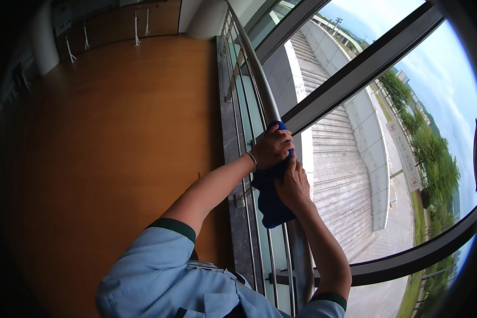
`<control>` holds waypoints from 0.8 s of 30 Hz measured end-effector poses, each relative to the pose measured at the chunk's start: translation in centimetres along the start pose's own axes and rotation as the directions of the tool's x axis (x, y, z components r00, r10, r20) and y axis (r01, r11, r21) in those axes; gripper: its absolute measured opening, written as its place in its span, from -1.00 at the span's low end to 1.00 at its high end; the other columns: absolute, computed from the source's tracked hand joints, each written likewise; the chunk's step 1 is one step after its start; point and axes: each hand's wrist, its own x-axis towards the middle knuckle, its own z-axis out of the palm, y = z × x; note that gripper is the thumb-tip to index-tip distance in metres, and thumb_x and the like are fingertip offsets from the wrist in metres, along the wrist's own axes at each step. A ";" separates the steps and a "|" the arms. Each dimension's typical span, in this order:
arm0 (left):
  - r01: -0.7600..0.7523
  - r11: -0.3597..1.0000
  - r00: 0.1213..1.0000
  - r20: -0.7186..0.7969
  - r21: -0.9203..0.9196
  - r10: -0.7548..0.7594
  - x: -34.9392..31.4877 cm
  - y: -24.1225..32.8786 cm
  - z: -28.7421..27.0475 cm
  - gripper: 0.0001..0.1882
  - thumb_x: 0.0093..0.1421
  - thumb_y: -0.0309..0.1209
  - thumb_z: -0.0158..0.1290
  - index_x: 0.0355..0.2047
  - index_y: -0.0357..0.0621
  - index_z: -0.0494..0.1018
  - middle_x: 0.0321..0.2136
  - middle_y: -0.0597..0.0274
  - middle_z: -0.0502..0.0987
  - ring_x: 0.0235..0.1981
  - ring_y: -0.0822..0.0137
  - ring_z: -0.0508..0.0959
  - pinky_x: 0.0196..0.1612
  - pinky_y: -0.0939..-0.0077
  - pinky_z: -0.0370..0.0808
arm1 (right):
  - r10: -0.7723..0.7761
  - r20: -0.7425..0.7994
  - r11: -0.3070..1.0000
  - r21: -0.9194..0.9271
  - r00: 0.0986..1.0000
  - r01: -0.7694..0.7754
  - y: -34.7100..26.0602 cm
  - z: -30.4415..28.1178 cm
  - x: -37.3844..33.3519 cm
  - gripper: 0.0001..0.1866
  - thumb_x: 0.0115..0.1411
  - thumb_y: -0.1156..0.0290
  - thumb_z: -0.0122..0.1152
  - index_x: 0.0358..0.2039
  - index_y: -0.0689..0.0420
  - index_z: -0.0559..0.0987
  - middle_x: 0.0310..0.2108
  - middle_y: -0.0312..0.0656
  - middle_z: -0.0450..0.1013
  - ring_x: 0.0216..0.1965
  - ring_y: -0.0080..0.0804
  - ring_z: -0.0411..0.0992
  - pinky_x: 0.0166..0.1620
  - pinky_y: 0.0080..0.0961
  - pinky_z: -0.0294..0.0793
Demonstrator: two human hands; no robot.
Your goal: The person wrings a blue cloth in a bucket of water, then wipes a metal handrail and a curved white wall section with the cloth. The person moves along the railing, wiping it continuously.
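Observation:
A dark blue cloth is draped over the round metal handrail, its loose end hanging down beside the bars. My left hand is wrapped over the cloth on top of the rail, fingers curled round it. Just nearer to me, my right hand presses the cloth from the right side of the rail, its fingers pointing up toward the left hand. The two hands almost touch. Part of the cloth is hidden under my fingers.
Thin horizontal bars run below the handrail, above a dark stone ledge. To the left spreads a brown floor with white stands far off. Large windows with dark frames stand on the right, with outdoor steps beyond.

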 end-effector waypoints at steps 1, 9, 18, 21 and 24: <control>-0.010 1.000 1.000 0.006 -0.007 0.010 0.6 -1.8 0.2 -0.75 0.14 -0.39 -0.08 -0.16 0.00 0.45 -0.06 0.18 0.38 0.18 0.20 0.29 0.33 0.01 -0.04 | 0.009 0.000 1.000 0.000 1.000 -0.009 -0.2 0.2 1.7 -0.06 0.00 0.31 0.24 0.29 0.35 -0.05 0.03 0.21 0.24 0.05 0.14 0.32 0.05 -0.15 0.39; 0.025 0.996 0.995 0.101 -0.081 -0.017 4.2 -12.5 0.6 -0.70 0.24 -0.18 -0.17 -0.18 0.00 0.45 -0.05 0.17 0.36 0.20 0.19 0.26 0.33 -0.04 -0.09 | 0.132 0.054 0.989 0.064 0.990 -0.136 -0.9 1.4 11.5 -0.02 -0.04 0.25 0.30 0.29 0.30 -0.02 0.04 0.21 0.28 0.03 0.11 0.37 0.01 -0.17 0.44; 0.048 0.997 0.989 0.141 -0.058 -0.040 7.4 -22.3 0.8 -0.67 0.23 -0.15 -0.22 -0.21 0.01 0.47 -0.06 0.15 0.38 0.18 0.17 0.28 0.31 -0.04 -0.07 | 0.161 0.054 0.981 0.097 0.985 -0.166 -2.6 2.6 21.8 -0.03 -0.05 0.21 0.32 0.28 0.26 0.03 -0.02 0.18 0.35 -0.08 0.15 0.44 -0.08 -0.13 0.48; 0.049 0.996 0.987 0.154 -0.077 -0.037 8.7 -25.5 1.2 -0.66 0.23 -0.15 -0.23 -0.22 0.01 0.48 -0.06 0.15 0.38 0.15 0.17 0.31 0.30 -0.03 -0.05 | 0.159 0.039 0.981 0.108 0.986 -0.163 -2.2 3.5 25.1 -0.05 -0.05 0.21 0.28 0.28 0.27 0.03 0.01 0.19 0.34 -0.07 0.14 0.44 -0.07 -0.15 0.49; 0.024 0.997 0.990 0.137 -0.070 -0.014 9.7 -29.9 1.6 -0.67 0.24 -0.15 -0.23 -0.23 0.01 0.48 -0.08 0.16 0.38 0.14 0.17 0.32 0.29 -0.03 -0.03 | 0.153 0.084 0.981 0.105 0.985 -0.161 -2.6 4.0 29.3 -0.05 -0.04 0.20 0.24 0.28 0.28 0.02 0.02 0.19 0.32 -0.07 0.13 0.44 -0.06 -0.16 0.49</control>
